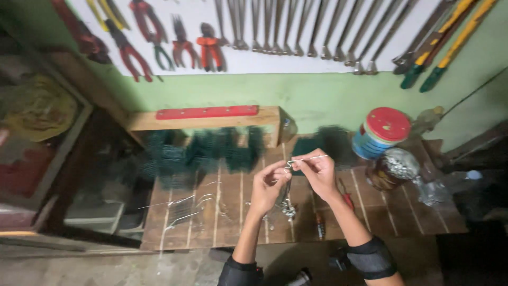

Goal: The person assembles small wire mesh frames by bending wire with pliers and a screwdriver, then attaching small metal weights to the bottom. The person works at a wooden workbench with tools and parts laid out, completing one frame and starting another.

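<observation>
Both my hands are raised over a slatted wooden workbench (227,212). My left hand (269,185) and my right hand (316,170) pinch a thin silver wire (307,158) between the fingertips. The wire runs from my left fingers past my right hand and sticks out to the right. Below my hands, a small cluster of shiny bent wire pieces (288,209) lies on the bench. It is too blurred to tell the wire's exact shape.
Loose silver wires (182,207) lie at the bench's left. Dark green mesh rolls (211,151) stand behind, under a wooden shelf with a red strip (206,112). A red-lidded tin (383,132), a jar of metal bits (394,168) and red-handled tools (346,198) sit right. Pliers and wrenches (275,32) hang on the wall.
</observation>
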